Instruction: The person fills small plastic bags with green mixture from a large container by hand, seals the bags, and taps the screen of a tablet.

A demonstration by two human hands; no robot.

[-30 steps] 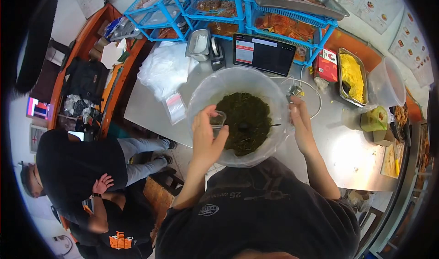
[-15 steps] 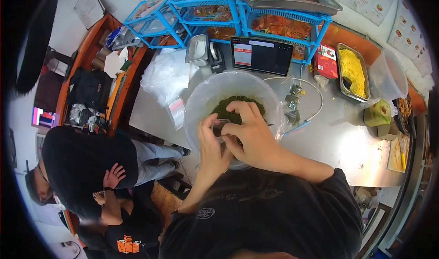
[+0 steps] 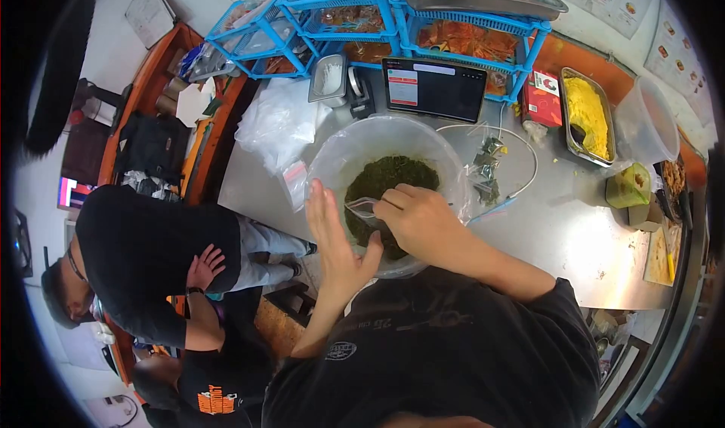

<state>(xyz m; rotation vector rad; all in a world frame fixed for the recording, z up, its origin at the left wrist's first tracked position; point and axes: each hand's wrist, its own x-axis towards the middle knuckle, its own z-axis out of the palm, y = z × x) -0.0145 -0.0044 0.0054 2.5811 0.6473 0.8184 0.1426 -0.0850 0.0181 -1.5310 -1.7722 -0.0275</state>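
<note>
A large translucent tub [image 3: 323, 163] stands at the table's front edge, with dark green dried herb [image 3: 389, 175] inside it. Over the herb, my right hand [image 3: 419, 220] is closed on a small clear plastic bag [image 3: 361, 207], whose mouth points left. My left hand [image 3: 332, 247] is at the tub's left front rim, fingers straight and thumb apart, holding nothing. Just right of the tub lie several small filled clear bags [image 3: 487, 171]. A small zip bag [image 3: 295, 180] lies to its left, beside a heap of clear plastic bags [image 3: 279, 122].
Behind the tub are a tablet [image 3: 434, 88], a small scale [image 3: 360, 95], a metal container [image 3: 328, 79] and blue racks [image 3: 472, 27]. A tray of yellow food [image 3: 585, 114] sits at the right. A person in black [image 3: 151, 262] stands at the left, with another person [image 3: 219, 375] nearby.
My hands have come apart: the left has opened and moved left, while the right keeps the small plastic bag. More of the herb shows. The people at the left have shifted slightly.
</note>
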